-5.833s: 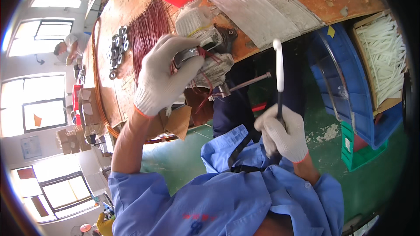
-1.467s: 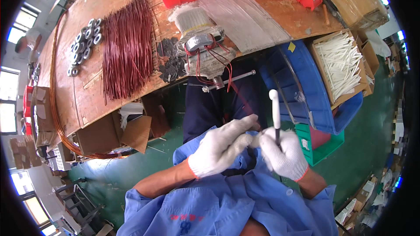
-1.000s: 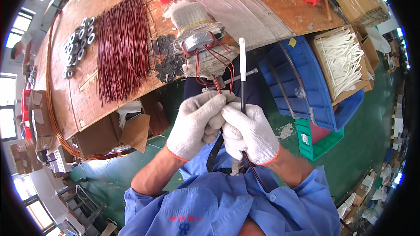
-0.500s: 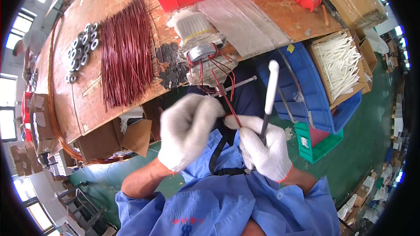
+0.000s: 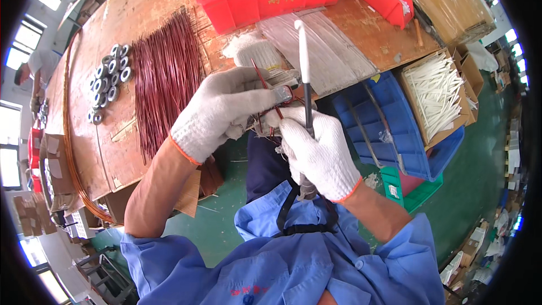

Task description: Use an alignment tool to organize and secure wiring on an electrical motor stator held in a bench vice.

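Note:
My left hand (image 5: 217, 110), in a white knitted glove, is closed around a small grey ring core (image 5: 283, 95) wound with dark red wire at the table's near edge. One stiff red wire end (image 5: 258, 73) sticks up beside its fingers. My gloved right hand (image 5: 319, 149) sits just right of the core, its fingers wrapped round a hook tool (image 5: 305, 59) with a black shaft and a white hooked tip pointing up. Red wire runs close to its fingertips; whether they pinch it I cannot tell. The hands hide much of the core and the clamp under it.
Left on the wooden table (image 5: 121, 8) lie a bundle of red wires (image 5: 169, 79) and several grey rings (image 5: 110, 79). A red bin (image 5: 271, 0) stands behind, near clear plastic sheets (image 5: 322, 45). At right, a box of white strips (image 5: 437, 96) rests on a blue crate (image 5: 389, 113).
Both hands have moved up and forward to the ring core, and the left has closed on it. The hook tool has moved up and left with the right hand.

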The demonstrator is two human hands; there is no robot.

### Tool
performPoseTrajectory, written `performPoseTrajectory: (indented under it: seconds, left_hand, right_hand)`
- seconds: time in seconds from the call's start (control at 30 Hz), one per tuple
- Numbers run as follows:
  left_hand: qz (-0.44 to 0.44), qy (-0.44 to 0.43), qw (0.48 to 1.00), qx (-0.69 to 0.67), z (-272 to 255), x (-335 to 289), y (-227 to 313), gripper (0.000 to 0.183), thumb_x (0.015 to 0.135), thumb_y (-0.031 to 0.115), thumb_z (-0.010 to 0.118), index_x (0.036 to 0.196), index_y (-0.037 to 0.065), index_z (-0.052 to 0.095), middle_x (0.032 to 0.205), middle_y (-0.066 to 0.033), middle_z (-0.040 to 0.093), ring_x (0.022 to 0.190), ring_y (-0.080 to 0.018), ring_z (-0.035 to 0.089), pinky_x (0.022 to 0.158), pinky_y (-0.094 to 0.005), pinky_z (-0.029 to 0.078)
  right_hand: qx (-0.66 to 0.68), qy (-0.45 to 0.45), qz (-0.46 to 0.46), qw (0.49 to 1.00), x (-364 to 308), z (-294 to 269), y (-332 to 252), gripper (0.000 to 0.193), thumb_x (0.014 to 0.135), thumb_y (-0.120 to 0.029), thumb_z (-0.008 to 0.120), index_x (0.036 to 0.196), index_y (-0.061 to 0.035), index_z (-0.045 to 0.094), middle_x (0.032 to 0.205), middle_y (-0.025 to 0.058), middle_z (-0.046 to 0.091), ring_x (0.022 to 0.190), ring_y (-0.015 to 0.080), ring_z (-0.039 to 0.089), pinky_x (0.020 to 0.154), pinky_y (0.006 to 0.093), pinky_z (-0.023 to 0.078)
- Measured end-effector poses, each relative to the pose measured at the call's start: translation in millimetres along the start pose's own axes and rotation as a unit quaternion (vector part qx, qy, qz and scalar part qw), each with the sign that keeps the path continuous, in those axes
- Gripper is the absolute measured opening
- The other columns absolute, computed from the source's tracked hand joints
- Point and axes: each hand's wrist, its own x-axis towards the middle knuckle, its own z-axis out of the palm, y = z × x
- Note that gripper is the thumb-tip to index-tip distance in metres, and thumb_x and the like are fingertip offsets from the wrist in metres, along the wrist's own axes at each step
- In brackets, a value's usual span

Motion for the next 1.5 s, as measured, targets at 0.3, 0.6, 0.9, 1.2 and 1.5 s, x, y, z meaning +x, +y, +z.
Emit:
performPoseTrajectory:
  seconds: [0.3, 0.6, 0.9, 1.2, 1.5]
  left_hand:
    - [0.234, 0.132, 0.937, 0.223, 19, 5, -46, 0.026, 0.101, 0.009, 0.073, 0.122, -0.004, 0.068, 0.085, -0.0051, 0.073, 0.063, -0.007, 0.063, 0.057, -0.0222, 0.05]
    - [0.196, 0.112, 0.958, 0.179, 7, 19, -19, 0.058, 0.115, 0.042, 0.036, 0.112, -0.002, 0.074, 0.082, -0.0035, 0.065, 0.076, -0.011, 0.059, 0.07, -0.0288, 0.046]
    - [0.288, 0.111, 0.872, 0.381, 0, 44, -54, 0.041, 0.108, 0.034, 0.048, 0.106, 0.004, 0.077, 0.114, -0.0198, 0.072, 0.105, -0.0398, 0.069, 0.091, -0.0448, 0.054]
    - [0.435, 0.225, 0.734, 0.471, 10, 46, -70, 0.039, 0.107, 0.034, 0.052, 0.101, 0.005, 0.076, 0.12, -0.0194, 0.069, 0.121, -0.0442, 0.06, 0.107, -0.0536, 0.045]
    - [0.443, 0.124, 0.802, 0.38, 3, 46, -72, 0.051, 0.1, 0.041, 0.058, 0.137, 0.006, 0.066, 0.122, -0.0235, 0.061, 0.119, -0.0444, 0.056, 0.102, -0.0512, 0.047]
  right_hand:
    - [0.008, 0.013, -0.062, 0.998, 12, 3, 17, 0.017, 0.108, -0.014, 0.064, 0.111, -0.0005, 0.073, 0.066, -0.0009, 0.058, 0.049, 0.0052, 0.051, 0.042, 0.0264, 0.04]
    - [-0.066, 0.038, -0.118, 0.99, 11, 1, 15, 0.019, 0.108, -0.014, 0.062, 0.104, 0.0009, 0.073, 0.069, 0.0041, 0.063, 0.057, 0.0083, 0.055, 0.053, 0.0296, 0.045]
    - [0.076, -0.018, 0.016, 0.997, -4, -3, -3, 0.024, 0.106, -0.017, 0.061, 0.086, -0.0041, 0.061, 0.067, 0.0024, 0.055, 0.045, 0.0102, 0.049, 0.042, 0.0302, 0.04]
    - [-0.123, -0.079, -0.05, 0.988, -28, -15, -25, 0.016, 0.104, -0.012, 0.061, 0.098, 0.0009, 0.069, 0.07, 0.0012, 0.057, 0.045, 0.0096, 0.051, 0.041, 0.0282, 0.04]
    - [-0.173, -0.185, -0.089, 0.963, -14, -6, -100, 0.028, 0.104, -0.022, 0.062, 0.106, 0.0043, 0.074, 0.063, 0.0101, 0.066, 0.045, 0.0129, 0.057, 0.042, 0.0288, 0.045]
